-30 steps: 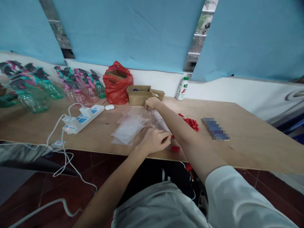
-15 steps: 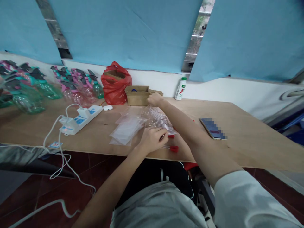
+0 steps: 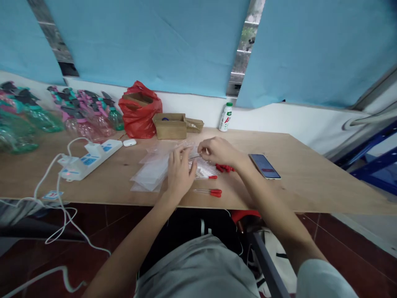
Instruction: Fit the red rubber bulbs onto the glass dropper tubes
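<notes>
My left hand (image 3: pixel 180 170) lies over the left end of a row of clear thin glass tubes (image 3: pixel 204 170), its fingers stretched and the thumb apart. Just to its right, my right hand (image 3: pixel 218 150) is closed with curled fingertips above the tubes; whatever it pinches is too small to make out. Nearer the table edge lie droppers with red bulbs (image 3: pixel 215 193), and another red bulb (image 3: pixel 212 177) sits at the end of a tube. A small heap of red rubber bulbs (image 3: pixel 226 168) is under my right wrist. Clear plastic bags (image 3: pixel 149 176) lie left of my left hand.
Behind the tubes stand an open cardboard box (image 3: pixel 170 129), a smaller box (image 3: pixel 194 125) and a red plastic bag (image 3: pixel 139 118). A white bottle (image 3: pixel 226 118), a phone (image 3: pixel 264 166), a corded power strip (image 3: pixel 91 160), an earbud case (image 3: pixel 129 142) and several spray bottles (image 3: pixel 83 124) surround them.
My right hand has come back from the small box at the rear to above the tubes. My left hand has shifted up and left, its fingers now stretched out. The view has turned slightly right.
</notes>
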### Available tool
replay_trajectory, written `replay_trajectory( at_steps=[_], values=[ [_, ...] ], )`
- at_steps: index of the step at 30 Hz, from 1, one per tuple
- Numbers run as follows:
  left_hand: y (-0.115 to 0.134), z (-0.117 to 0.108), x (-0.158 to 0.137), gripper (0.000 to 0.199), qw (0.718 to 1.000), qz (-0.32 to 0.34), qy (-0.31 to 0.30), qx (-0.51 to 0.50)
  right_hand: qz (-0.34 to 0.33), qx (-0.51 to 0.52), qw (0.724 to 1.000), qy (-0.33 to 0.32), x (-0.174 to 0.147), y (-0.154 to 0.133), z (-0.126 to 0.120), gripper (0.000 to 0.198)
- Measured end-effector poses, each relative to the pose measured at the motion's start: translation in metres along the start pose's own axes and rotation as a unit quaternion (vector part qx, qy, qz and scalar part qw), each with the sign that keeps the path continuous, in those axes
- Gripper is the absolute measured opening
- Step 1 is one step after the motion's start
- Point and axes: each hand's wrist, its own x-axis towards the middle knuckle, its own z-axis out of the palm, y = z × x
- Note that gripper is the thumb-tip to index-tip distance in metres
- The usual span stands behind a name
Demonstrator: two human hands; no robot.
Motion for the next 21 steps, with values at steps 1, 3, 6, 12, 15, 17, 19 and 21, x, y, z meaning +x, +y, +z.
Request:
replay_trajectory(
  at_steps=[1, 3, 6, 12, 15, 17, 19, 21],
  values=[
    [0.001, 0.000, 0.000, 0.030, 0.999, 0.019, -0.029, 0.006, 0.002, 0.033, 0.999, 0.009, -0.012, -0.007, 0.001, 0.012],
    [0.003, 0.001, 0.000, 0.023, 0.995, 0.055, -0.084, 0.008, 0.019, 0.079, 0.996, 0.041, -0.032, -0.018, 0.004, 0.012],
    [0.003, 0.004, -0.002, 0.025, 0.988, 0.086, -0.128, -0.012, 0.045, 0.133, 0.988, 0.071, -0.054, -0.022, 0.010, 0.012],
    [-0.003, 0.010, -0.006, 0.025, 0.983, 0.061, -0.172, 0.025, 0.177, 0.146, 0.957, 0.176, -0.095, 0.007, 0.016, 0.019],
    [-0.001, 0.009, -0.004, 0.024, 0.981, 0.050, -0.187, 0.015, 0.203, 0.078, 0.964, 0.151, -0.110, 0.023, 0.017, 0.017],
    [0.001, 0.008, -0.003, 0.020, 0.980, 0.055, -0.189, -0.002, 0.218, 0.052, 0.967, 0.121, -0.115, 0.027, 0.018, 0.016],
    [0.002, 0.006, -0.002, 0.018, 0.982, 0.061, -0.179, -0.014, 0.226, 0.037, 0.967, 0.111, -0.114, 0.026, 0.020, 0.017],
    [0.002, 0.006, -0.002, 0.019, 0.984, 0.065, -0.165, -0.021, 0.222, 0.021, 0.969, 0.104, -0.110, 0.019, 0.024, 0.021]
  ],
)
